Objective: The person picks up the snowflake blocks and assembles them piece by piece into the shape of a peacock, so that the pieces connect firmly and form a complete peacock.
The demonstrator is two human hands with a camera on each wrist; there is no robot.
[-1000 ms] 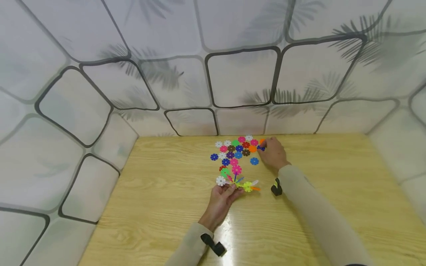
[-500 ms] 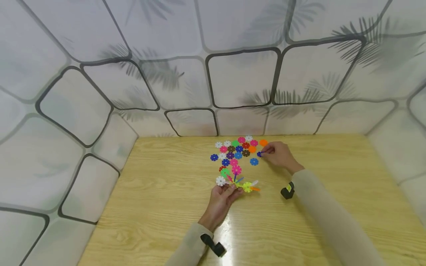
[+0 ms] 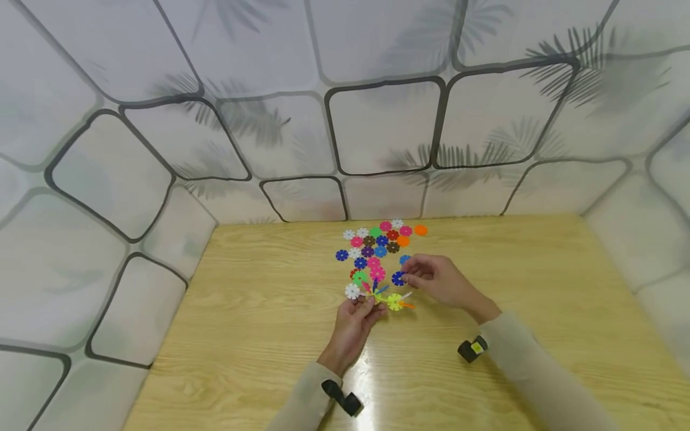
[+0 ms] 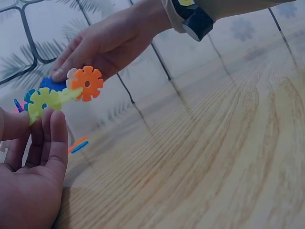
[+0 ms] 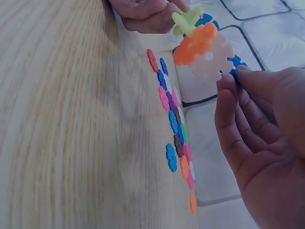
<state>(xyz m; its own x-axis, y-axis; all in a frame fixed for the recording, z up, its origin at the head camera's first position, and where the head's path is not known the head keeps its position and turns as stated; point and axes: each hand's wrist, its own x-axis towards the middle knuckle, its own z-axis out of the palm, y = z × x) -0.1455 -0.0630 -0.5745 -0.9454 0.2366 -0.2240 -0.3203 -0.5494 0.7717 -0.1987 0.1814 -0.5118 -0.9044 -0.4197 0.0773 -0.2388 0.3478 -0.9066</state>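
My left hand (image 3: 350, 332) pinches a joined cluster of notched plastic snowflake discs (image 3: 395, 301), with yellow-green, orange, white, pink, green and blue pieces set at various angles. In the left wrist view its orange disc (image 4: 88, 84) stands upright at the end. Between thumb and fingers, my right hand (image 3: 439, 281) pinches a dark blue snowflake disc (image 3: 398, 278), to the right of the cluster. Seen from the right wrist, this blue disc (image 5: 237, 62) lies mostly behind the fingertips and the white disc (image 5: 212, 57). I cannot tell whether it touches the cluster.
Several loose snowflake discs lie on the wooden table (image 3: 259, 311) beyond the hands, among them a brown disc (image 3: 393, 247) and an orange disc (image 3: 420, 230). A light blue disc (image 3: 405, 259) lies just behind the right hand. Patterned panels (image 3: 383, 126) rise behind the table.
My right hand has picked up the dark blue disc near the orange one and brought it toward me and left, beside the cluster. The left hand keeps its hold in nearly the same place.
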